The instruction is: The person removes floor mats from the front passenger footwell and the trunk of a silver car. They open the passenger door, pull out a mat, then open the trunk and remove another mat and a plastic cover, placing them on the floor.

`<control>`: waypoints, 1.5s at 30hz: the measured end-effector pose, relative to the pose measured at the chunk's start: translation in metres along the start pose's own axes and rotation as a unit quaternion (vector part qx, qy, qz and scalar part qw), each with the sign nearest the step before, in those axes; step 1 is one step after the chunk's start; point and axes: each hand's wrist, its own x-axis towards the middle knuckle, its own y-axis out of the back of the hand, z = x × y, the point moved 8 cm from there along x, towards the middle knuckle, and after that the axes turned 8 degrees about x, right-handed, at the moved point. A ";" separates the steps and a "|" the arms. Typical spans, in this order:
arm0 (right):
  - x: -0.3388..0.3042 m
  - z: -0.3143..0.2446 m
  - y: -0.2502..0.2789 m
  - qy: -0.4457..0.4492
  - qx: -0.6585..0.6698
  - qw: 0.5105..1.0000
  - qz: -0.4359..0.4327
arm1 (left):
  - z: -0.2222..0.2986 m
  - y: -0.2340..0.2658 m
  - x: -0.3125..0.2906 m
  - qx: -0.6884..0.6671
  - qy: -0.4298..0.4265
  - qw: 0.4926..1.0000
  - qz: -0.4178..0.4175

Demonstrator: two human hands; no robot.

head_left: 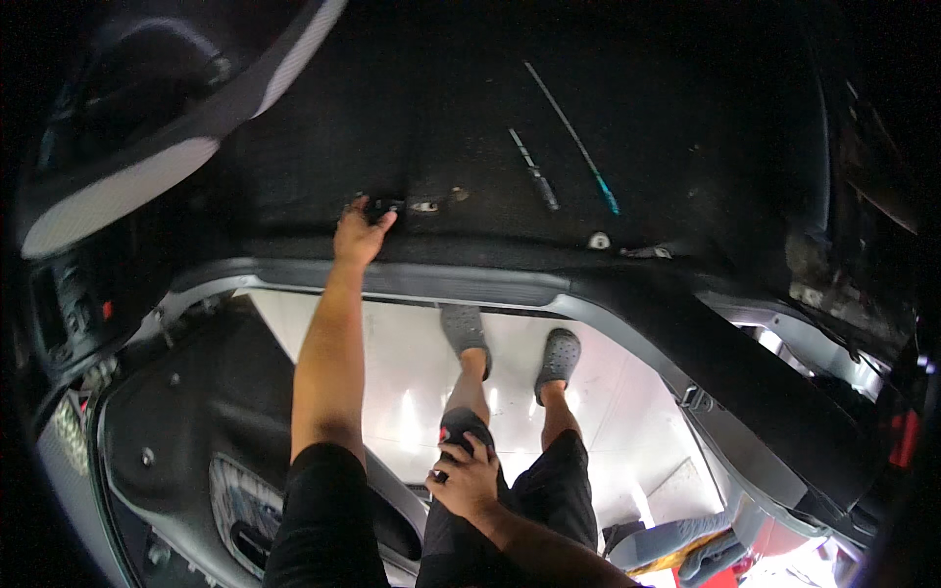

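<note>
At the near edge of the dark carpeted car floor, my left hand (361, 235) is closed around a small black part (383, 208), thumb on one side and fingers on the other. The part's exact kind is too dark to make out. Just right of it lies a small metal bracket (424, 207). My right hand (469, 480) rests on the leg of my black shorts near the knee, its fingers spread apart. Farther right on the carpet lie a dark-handled screwdriver (534, 171) and a long thin rod with a teal handle (578, 147).
A grey door sill (441, 282) runs between the carpet and the pale floor (412, 343) where my feet stand. The open car door (196, 431) is at left, a grey-edged seat (127, 191) at upper left. A dark pillar trim with belt (716, 363) slants at right.
</note>
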 end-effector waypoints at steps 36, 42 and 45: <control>0.013 -0.009 0.007 0.016 0.006 1.000 0.025 | -0.076 -0.067 0.057 -0.163 0.122 0.973 -0.106; 0.012 -0.010 0.008 0.011 0.002 1.000 0.026 | -0.058 -0.059 0.049 -0.119 0.131 0.980 -0.085; 0.012 -0.010 0.013 0.026 0.003 0.998 0.052 | -0.040 -0.039 0.037 -0.066 0.171 0.982 -0.037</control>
